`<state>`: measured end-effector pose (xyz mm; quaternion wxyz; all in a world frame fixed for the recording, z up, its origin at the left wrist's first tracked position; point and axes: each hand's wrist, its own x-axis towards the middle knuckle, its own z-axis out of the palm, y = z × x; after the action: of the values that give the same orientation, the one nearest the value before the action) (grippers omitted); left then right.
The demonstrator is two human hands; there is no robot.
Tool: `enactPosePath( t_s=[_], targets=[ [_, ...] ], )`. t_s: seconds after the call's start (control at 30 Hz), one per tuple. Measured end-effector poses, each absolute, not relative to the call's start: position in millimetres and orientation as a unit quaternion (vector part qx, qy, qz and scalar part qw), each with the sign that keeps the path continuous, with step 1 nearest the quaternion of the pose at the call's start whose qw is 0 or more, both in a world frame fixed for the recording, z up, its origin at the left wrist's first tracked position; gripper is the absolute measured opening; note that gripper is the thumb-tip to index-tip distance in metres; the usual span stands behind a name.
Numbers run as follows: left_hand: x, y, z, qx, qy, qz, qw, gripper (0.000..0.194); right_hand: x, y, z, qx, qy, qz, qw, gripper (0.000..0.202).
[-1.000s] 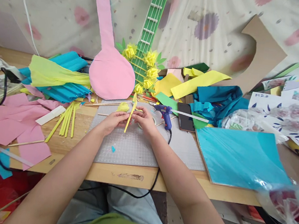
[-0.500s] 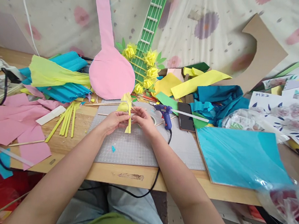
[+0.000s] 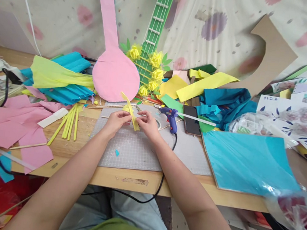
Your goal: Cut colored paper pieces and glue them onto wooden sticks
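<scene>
Over the grey cutting mat [image 3: 138,154], my left hand [image 3: 117,122] and my right hand [image 3: 149,125] face each other with a strip of yellow crepe paper [image 3: 131,109] between their fingertips. Both hands pinch it from opposite sides, and the strip slants from upper left to lower right. Behind the fingers a roll of tape [image 3: 158,123] is partly covered by my right hand. To the right of that hand lies a blue hot glue gun [image 3: 171,120] with a white glue stick in its back. A small blue paper scrap [image 3: 117,153] rests on the mat.
A pink paper banjo-like shape [image 3: 116,75] leans at the back beside a green cardboard instrument [image 3: 155,30] with yellow paper flowers. Pink paper pieces [image 3: 11,121] and yellow strips [image 3: 70,126] lie left. A phone [image 3: 192,120] and a blue sheet [image 3: 248,162] lie right. The glue gun's cord [image 3: 159,184] hangs over the edge.
The yellow crepe strip has turned from nearly upright to a slant, its lower end now further right. My hands stay at about the same place, both still pinching it.
</scene>
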<state>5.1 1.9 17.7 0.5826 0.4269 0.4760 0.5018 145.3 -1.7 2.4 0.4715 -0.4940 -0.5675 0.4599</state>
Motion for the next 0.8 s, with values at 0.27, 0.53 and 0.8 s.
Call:
enactPosePath(
  t_s=[0.27, 0.53, 0.8],
  targets=[
    [2.6, 3.3, 18.1, 0.414, 0.475, 0.519, 0.577, 0.032, 143.8, -6.8, 4.6, -0.484, -0.617, 0.419, 0.457, 0.021],
    [5.5, 3.6, 14.5, 0.43, 0.458, 0.511, 0.586, 0.034, 142.6, -3.8, 1.3, -0.472, -0.644, 0.397, 0.453, 0.019],
    [3.5, 4.9, 15.3, 0.399, 0.452, 0.538, 0.59, 0.03, 142.2, -9.2, 6.4, -0.532, -0.674, 0.289, 0.424, 0.011]
  ],
)
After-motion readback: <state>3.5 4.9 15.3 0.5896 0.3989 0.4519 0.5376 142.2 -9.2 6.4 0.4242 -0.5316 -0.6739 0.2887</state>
